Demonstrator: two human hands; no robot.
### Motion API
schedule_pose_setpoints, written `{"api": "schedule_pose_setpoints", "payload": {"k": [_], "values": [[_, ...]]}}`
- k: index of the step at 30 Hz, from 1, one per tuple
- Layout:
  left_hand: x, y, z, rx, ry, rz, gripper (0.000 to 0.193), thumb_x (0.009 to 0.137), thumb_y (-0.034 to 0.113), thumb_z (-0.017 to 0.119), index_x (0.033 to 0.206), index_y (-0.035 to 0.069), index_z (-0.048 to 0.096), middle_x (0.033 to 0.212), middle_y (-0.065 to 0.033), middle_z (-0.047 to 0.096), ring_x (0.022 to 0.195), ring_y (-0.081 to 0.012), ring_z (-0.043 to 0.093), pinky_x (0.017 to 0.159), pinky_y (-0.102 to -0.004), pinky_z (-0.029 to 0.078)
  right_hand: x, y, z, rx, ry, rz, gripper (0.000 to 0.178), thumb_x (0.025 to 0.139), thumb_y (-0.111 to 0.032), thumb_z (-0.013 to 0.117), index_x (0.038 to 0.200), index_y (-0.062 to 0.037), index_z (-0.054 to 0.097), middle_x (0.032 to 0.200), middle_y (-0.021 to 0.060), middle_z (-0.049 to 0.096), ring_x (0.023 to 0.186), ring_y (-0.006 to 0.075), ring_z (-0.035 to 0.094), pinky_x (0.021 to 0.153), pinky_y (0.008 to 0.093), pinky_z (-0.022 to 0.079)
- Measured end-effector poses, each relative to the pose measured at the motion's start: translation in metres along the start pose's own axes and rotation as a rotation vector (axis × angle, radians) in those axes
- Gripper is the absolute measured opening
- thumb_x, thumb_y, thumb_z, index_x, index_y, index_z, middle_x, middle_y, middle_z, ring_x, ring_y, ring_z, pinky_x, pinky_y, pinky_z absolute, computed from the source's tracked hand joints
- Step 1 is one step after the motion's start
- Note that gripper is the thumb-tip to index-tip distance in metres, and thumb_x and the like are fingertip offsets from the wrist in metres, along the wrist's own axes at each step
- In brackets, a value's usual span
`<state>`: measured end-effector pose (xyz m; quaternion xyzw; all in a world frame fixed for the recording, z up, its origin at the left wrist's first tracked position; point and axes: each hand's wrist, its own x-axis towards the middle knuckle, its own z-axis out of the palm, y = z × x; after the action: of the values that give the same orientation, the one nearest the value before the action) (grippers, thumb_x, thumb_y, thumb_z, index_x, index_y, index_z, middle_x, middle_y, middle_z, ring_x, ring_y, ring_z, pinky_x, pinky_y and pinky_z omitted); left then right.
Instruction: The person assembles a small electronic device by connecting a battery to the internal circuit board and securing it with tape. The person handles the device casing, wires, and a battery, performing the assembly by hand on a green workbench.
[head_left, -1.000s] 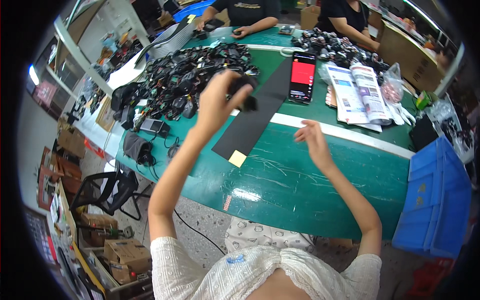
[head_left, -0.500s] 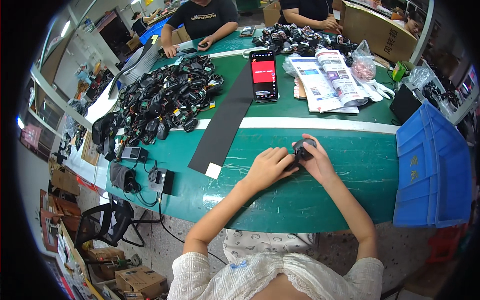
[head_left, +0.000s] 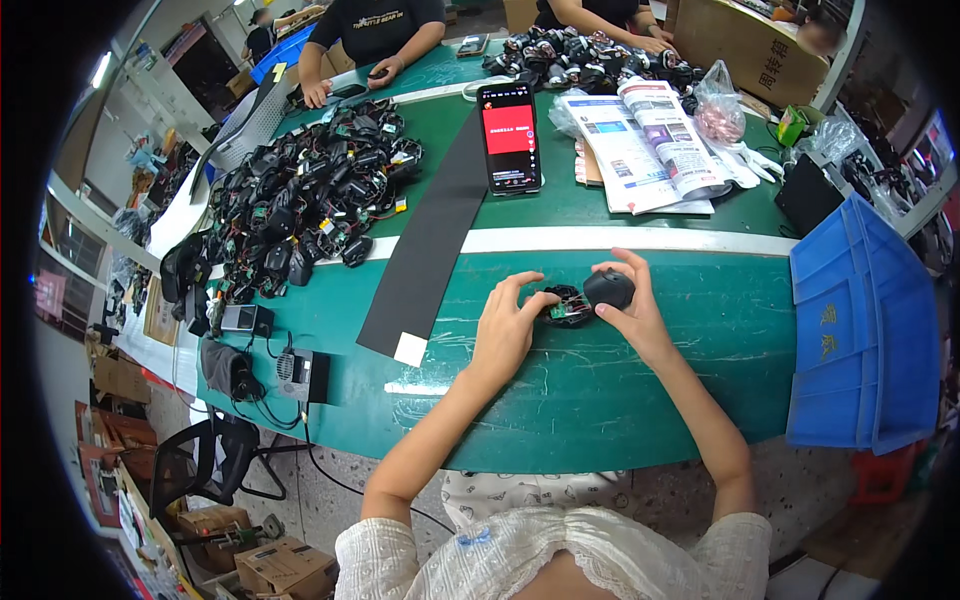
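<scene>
Between the fingers of my left hand (head_left: 508, 325) is an open black casing half (head_left: 572, 309), with a green circuit board and thin wires showing inside. My left thumb and fingers grip its left edge, just above the green table. Close on its right, my right hand (head_left: 638, 312) holds a rounded black cover (head_left: 609, 289) between thumb and fingers, its domed side showing. The two parts sit side by side with their edges near each other; whether a wire joins them I cannot tell.
A heap of black electronic parts with wires (head_left: 300, 195) lies at the left, near a black strip (head_left: 425, 240) and small speaker-like box (head_left: 302, 374). A phone (head_left: 510, 140) and open magazine (head_left: 650, 150) lie ahead. A blue crate (head_left: 850, 330) stands right. Two people work across the table.
The black device has come apart: the casing half with its circuit board now shows at my left hand, the cover in my right. My head view has shifted slightly.
</scene>
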<state>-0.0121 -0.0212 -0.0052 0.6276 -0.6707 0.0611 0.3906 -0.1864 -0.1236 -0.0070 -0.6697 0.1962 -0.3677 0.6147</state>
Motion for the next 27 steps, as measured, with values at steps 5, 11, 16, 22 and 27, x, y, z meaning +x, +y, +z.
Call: {"api": "schedule_pose_setpoints", "payload": {"k": [5, 11, 16, 22, 27], "values": [[0.002, -0.002, 0.000, -0.162, -0.064, 0.006, 0.024, 0.075, -0.008, 0.050, 0.095, 0.004, 0.058, 0.098, -0.0112, 0.056, 0.093, -0.0291, 0.054, 0.078, -0.0366, 0.045, -0.004, -0.009, 0.008, -0.179, -0.011, -0.114, 0.070, 0.076, 0.010, 0.057, 0.132, -0.0060, 0.018, 0.121, 0.0135, 0.039, 0.110, 0.0193, 0.045, 0.093, 0.0299, 0.040], [0.006, 0.004, -0.009, -0.450, -0.215, -0.124, 0.020, 0.081, 0.005, 0.057, 0.101, 0.001, 0.056, 0.083, -0.0100, 0.058, 0.082, -0.0230, 0.055, 0.078, -0.0331, 0.042, -0.012, -0.008, 0.007, 0.134, 0.072, -0.016, 0.064, 0.079, 0.008, 0.059, 0.125, -0.0083, 0.016, 0.117, 0.0167, 0.040, 0.104, 0.0207, 0.051, 0.086, 0.0297, 0.047], [0.004, 0.013, -0.018, -0.404, -0.308, -0.121, 0.023, 0.080, 0.006, 0.058, 0.103, 0.001, 0.056, 0.079, -0.0089, 0.058, 0.082, -0.0209, 0.054, 0.079, -0.0321, 0.041, -0.009, -0.038, 0.004, 0.467, 0.005, 0.141, 0.054, 0.085, -0.001, 0.055, 0.125, -0.0070, 0.019, 0.119, 0.0215, 0.045, 0.105, 0.0252, 0.054, 0.085, 0.0345, 0.050], [0.006, 0.022, -0.018, -0.575, -0.077, -0.036, 0.042, 0.073, 0.016, 0.069, 0.110, 0.003, 0.053, 0.102, -0.0130, 0.054, 0.092, -0.0262, 0.052, 0.081, -0.0344, 0.042, -0.023, -0.034, 0.015, 0.501, -0.126, 0.143, 0.061, 0.083, 0.002, 0.050, 0.134, -0.0100, 0.017, 0.126, 0.0201, 0.039, 0.111, 0.0273, 0.049, 0.091, 0.0384, 0.044], [0.004, 0.025, -0.019, -0.250, -0.135, 0.131, 0.051, 0.069, 0.019, 0.072, 0.115, 0.006, 0.053, 0.110, -0.0135, 0.053, 0.095, -0.0286, 0.053, 0.075, -0.0357, 0.048, -0.030, -0.030, 0.020, 0.728, -0.233, 0.320, 0.078, 0.081, 0.011, 0.045, 0.141, -0.0096, -0.002, 0.127, 0.0160, 0.036, 0.113, 0.0201, 0.045, 0.096, 0.0327, 0.038]]}}
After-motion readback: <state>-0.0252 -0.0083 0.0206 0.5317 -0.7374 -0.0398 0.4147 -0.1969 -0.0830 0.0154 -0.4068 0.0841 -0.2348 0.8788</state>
